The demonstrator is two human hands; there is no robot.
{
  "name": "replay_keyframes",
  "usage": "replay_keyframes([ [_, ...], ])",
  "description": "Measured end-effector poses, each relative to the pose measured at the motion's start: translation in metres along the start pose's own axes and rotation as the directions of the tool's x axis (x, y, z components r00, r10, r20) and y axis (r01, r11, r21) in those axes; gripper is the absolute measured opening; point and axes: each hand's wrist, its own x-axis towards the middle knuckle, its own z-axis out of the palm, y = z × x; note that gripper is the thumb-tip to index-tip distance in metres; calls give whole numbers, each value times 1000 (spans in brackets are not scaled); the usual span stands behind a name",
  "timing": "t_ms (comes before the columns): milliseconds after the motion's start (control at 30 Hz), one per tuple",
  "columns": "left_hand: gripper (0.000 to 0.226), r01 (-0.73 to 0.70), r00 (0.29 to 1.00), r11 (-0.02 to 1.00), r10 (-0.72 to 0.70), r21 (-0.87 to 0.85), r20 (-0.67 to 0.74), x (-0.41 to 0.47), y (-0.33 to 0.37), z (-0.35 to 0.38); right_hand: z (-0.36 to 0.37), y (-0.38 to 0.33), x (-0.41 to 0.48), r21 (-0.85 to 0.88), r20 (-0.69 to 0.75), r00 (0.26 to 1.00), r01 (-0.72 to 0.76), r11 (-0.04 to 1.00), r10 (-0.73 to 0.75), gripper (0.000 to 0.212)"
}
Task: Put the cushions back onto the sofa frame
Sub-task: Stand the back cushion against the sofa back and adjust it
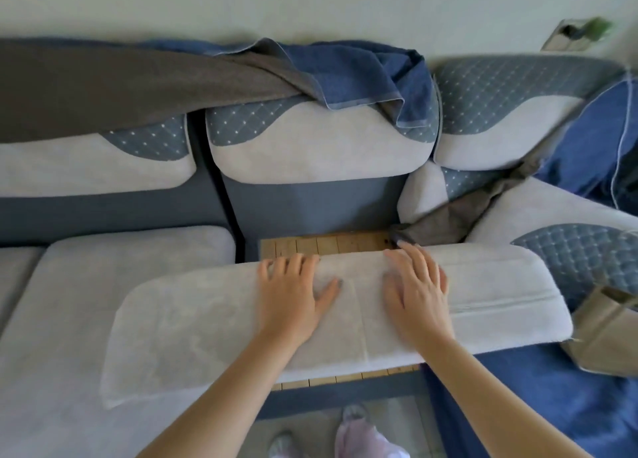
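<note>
No text, label, brand or number can be read anywhere; the fabrics carry only quilted patterns.

1. The seat cushion (207,319) before me is plain pale grey.
2. The back cushion (310,150) I face is pale grey, topped with slate blue quilted in diamonds with white dots.
3. The sofa frame (310,205) is dark blue-grey; its slats (324,244) are light tan wood.
4. I see a denim-blue towel (362,74) and a brown-grey cloth (103,85).

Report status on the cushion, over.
Flat on cushion: left hand, right hand. Cushion skewed, slats showing behind. In the way: grey cloth, back right.
</note>
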Motion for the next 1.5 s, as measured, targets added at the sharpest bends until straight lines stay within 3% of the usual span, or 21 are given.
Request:
replay_keyframes([
  [100, 61, -13, 999, 1000, 13, 9, 49, -29, 7, -7, -6, -7, 17, -90, 201, 978, -32, 995, 50, 35],
  [200, 69, -54, 995, 998, 51, 39, 80, -45, 4, -11, -1, -15, 28, -286, 463, 878, 20, 958, 119, 38],
  [300, 71, -94, 985, 996, 94, -8, 145, -45, -5, -19, 5, -17, 28, -323, 620, 775, 111, 940, 121, 36],
  [400, 65, -134, 943, 980, 172, -147, 285, -44, -11, -28, -2, -15, 23, -298, 692, 698, 43, 954, 184, 46],
  [500, 46, 92, 877, 904, 124, -417, 464, -40, -20, -31, 1, -15, 10, -287, 748, 635, 45, 957, 195, 48],
  [533, 39, 166, 868, 884, 79, -436, 490, -40, -25, -27, 3, -16, 1, -273, 739, 645, 23, 962, 194, 48],
  [600, 36, 153, 847, 943, 30, -297, 530, -45, -32, -12, 5, -16, -19, -214, 701, 682, -78, 974, 208, 44],
  [733, 50, 97, 706, 969, 95, -229, 702, -76, -29, 18, 11, -7, -70, -173, 658, 711, -177, 969, 248, 37],
  [833, 61, 39, 597, 984, 116, -173, 794, -105, -22, 33, 24, 12, -101, -252, 739, 604, -163, 954, 299, 41],
  [967, 123, 165, 568, 975, 31, -152, 822, -125, -28, 46, 41, 20, -109, -317, 785, 518, -135, 939, 340, 47],
  [1033, 132, 142, 550, 982, 26, -123, 835, -131, -28, 47, 46, 20, -112, -350, 800, 477, -121, 929, 364, 50],
  [1200, 66, 126, 550, 989, -2, -81, 835, -136, -23, 42, 43, 23, -123, -353, 767, 531, -122, 928, 361, 49],
  [1400, 63, 67, 593, 995, 21, -75, 805, -129, -31, 39, 42, 15, -119, -345, 710, 606, -143, 928, 358, 47],
  [1500, 63, 35, 647, 997, 29, -68, 762, -120, -29, 33, 36, 13, -112, -333, 688, 637, -150, 931, 349, 46],
])
